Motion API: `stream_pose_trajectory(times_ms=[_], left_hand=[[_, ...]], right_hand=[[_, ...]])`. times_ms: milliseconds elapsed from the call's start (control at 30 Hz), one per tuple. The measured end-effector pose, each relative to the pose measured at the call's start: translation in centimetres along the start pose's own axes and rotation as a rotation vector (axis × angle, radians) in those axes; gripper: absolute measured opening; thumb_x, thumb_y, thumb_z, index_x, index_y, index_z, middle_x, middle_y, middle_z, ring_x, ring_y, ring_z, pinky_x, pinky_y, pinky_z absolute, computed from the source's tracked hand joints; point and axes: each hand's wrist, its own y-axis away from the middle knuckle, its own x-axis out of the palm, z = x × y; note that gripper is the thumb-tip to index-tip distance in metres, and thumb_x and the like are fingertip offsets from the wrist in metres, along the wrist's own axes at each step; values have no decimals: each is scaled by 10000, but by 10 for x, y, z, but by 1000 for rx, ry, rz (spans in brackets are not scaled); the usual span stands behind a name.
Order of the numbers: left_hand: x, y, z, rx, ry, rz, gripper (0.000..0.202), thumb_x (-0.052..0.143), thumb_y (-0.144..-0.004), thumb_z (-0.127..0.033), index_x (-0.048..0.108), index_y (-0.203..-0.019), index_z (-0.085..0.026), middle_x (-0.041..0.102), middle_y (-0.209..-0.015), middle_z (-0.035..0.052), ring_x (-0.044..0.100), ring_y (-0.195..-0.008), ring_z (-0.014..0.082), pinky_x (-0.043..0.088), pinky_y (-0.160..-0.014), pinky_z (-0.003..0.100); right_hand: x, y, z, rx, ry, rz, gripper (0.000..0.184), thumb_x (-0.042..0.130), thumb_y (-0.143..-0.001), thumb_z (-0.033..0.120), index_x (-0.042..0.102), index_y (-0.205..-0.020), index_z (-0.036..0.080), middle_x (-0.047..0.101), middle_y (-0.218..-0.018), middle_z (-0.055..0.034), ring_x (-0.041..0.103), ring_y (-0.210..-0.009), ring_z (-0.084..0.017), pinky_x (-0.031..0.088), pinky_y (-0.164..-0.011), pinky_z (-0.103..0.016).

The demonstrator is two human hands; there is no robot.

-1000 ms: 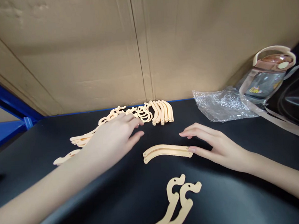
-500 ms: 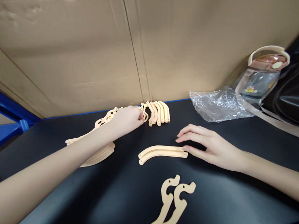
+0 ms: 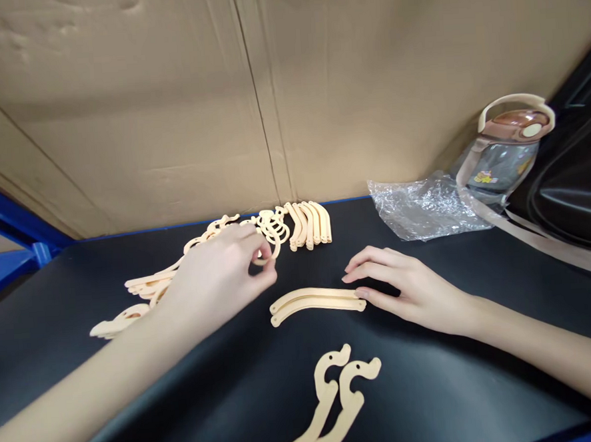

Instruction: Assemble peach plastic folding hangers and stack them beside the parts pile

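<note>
My left hand (image 3: 223, 265) is closed in a pinch on a pale yellow ring-shaped piece (image 3: 276, 246), partly hidden by the fingers. Just behind it lies a heap of similar looped pieces (image 3: 282, 228). My right hand (image 3: 407, 286) rests with its fingers apart, the thumb at the right end of two curved strips (image 3: 315, 301) lying side by side. Nearer to me are two hook-topped pieces (image 3: 354, 411), their lower ends crossing the bottom edge of the view.
Several bent strips (image 3: 310, 225) stand in a row by the cardboard wall (image 3: 168, 109). More pale pieces (image 3: 146, 283) lie left, partly behind my left arm. At right are a crumpled clear plastic bag (image 3: 425, 206) and a strapped water bottle (image 3: 506, 155).
My left hand has drawn back from the heap toward me, and a ring-shaped piece now shows in its fingers. My right hand stays by the two strips.
</note>
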Motion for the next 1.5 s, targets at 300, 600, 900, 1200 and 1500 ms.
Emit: stream_pose_trajectory(times_ms=[300,600,900,1200,1500], left_hand=[[0,54,-20,357,135,-127,160,463,-850,-97,531,-724,-167,533,-695,3,487,-629,145,365,-546,285],[8,64,-33,519,306,-161,94,560,-787,-71,578,-737,-149,549,-676,18,466,-628,150,387,-522,278],[10,66,-38,614,279,-163,80,574,-791,-97,612,-740,-145,558,-659,22,460,-609,156,415,-515,278],[16,69,-43,647,256,-159,123,519,-832,-105,607,-777,-171,569,-660,3,520,-601,141,459,-557,256],[2,81,-53,544,327,-40,261,605,-855,-402,573,-940,-157,626,-751,15,559,-626,159,470,-528,276]], right_hand=[[-3,4,4,-11,9,-84,321,288,-993,219,397,-693,196,453,-661,7,401,-608,-133,347,-608,-288],[3,6,13,-247,188,-201,184,540,-907,196,530,-1088,167,617,-917,-48,551,-742,-138,451,-660,-265],[3,9,29,-532,554,-201,380,522,-908,130,496,-1286,168,679,-855,-30,566,-674,-144,433,-585,-288],[7,14,35,-585,664,-134,172,492,-924,185,629,-1024,159,638,-728,-23,551,-636,-150,350,-527,-318],[7,6,13,-102,429,-236,57,496,-882,179,550,-867,190,553,-603,32,465,-512,-110,367,-538,-266]])
